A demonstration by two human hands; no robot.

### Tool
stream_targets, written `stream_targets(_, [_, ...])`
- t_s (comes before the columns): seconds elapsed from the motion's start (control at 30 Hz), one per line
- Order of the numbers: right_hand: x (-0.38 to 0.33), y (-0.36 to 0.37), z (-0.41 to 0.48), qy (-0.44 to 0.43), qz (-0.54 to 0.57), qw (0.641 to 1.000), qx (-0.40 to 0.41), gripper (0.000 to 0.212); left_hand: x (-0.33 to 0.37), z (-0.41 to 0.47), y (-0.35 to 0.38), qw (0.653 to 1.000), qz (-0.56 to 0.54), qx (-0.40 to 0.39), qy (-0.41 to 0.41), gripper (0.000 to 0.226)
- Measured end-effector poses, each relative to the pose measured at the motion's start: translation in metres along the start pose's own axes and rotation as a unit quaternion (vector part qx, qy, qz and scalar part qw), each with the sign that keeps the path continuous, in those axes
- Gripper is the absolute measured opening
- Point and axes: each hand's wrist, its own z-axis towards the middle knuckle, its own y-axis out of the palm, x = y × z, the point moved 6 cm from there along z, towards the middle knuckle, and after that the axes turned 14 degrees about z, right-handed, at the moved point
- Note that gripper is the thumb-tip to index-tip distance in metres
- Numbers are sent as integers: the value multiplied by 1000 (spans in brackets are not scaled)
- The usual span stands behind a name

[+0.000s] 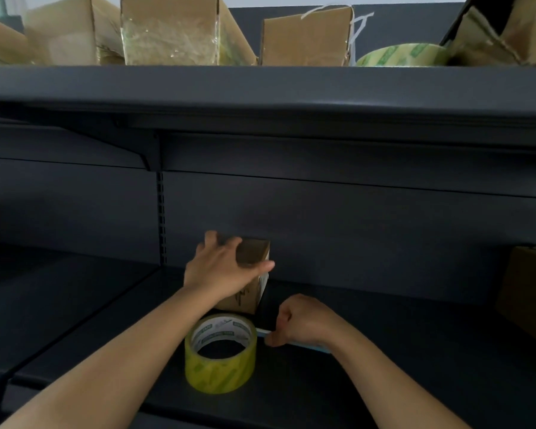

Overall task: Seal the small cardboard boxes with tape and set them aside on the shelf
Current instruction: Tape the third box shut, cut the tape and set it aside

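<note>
Left hand [220,269] grips the box [254,251]; right hand [304,325] curls round a thin blue tool [311,347] beside the tape roll [220,371]. I'd keep that box steady while cutting.

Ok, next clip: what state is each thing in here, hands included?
Small brown cardboard box: upright on the dark lower shelf, gripped at its top.
Left hand: fingers curled over the box top.
Yellow-green tape roll: lying flat, hole up, before the box.
Right hand: fingers curled round a thin pale blue tool, beside the roll.
Second tape roll: flat on the upper shelf.
Brown cardboard boxes above: standing in a row.
</note>
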Motion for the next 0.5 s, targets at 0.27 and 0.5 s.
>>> stream_targets(0.27, [17,-14,-1,37,-41,997,-51,35,-15,10,5,982,-182,-46,-19,50])
stream_targets(0.5, [2,-38,-3,-7,56,993,108,34,-43,5,11,873,-460,-152,-58,25])
